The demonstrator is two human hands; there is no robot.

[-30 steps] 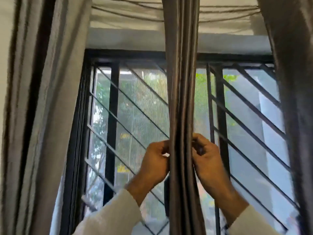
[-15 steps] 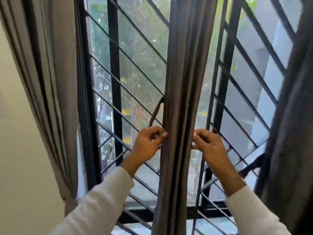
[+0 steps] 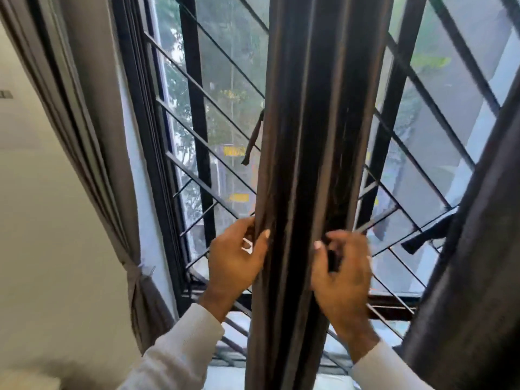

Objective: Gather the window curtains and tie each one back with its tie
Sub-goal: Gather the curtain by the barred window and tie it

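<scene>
A dark brown curtain hangs gathered into a narrow column at the middle of the window. My left hand grips its left folds, thumb on the front. My right hand pinches the folds on its right side. A thin dark tie strip dangles free from the curtain's left edge, above my left hand. A grey curtain at the left is cinched by its tie near the wall. Another dark curtain hangs at the right, with a dark strap sticking out from it.
Behind the curtains stands a black window frame with diagonal grille bars and a mesh screen. A beige wall fills the left side. The window sill runs along the bottom.
The view has tilted further down. My hands have slid lower along the middle curtain while still holding its folds. The tie strip now hangs well above my left hand.
</scene>
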